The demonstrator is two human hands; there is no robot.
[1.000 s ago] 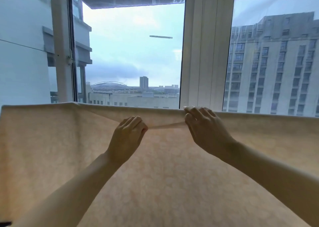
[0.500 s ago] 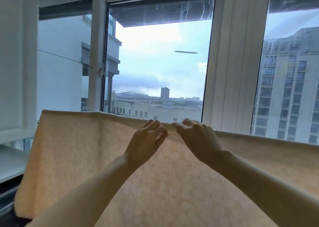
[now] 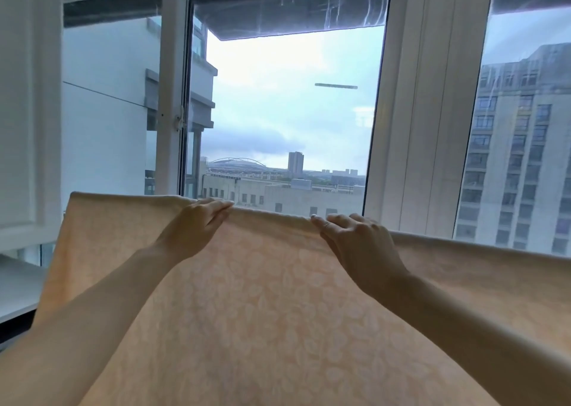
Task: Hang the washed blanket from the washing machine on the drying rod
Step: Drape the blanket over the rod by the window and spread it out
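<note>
A pale peach blanket with a faint white leaf pattern fills the lower half of the view; it hangs spread wide, its top edge a long straight fold that runs from the left side, just beside the white wall panel, down across to the right border; whatever bears the fold is hidden under the cloth, so the rod itself cannot be made out. Both bare forearms reach up from below to that fold; the left hand lies on it left of centre, fingers straight and close together, pressed flat along the edge and pointing right; the right hand rests on it right of centre, well apart from the left, its fingers loosely spread and only slightly bent, tips touching the fold rather than closing round it; a thin ring shows on one finger. Behind the blanket stands a tall white-framed window; a small white latch handle sits on the left upright; through the glass show a grey cloudy sky, low distant roofs and a pale high-rise block at the right. A white ledge lies at the lower left, beside the blanket's hanging edge.
</note>
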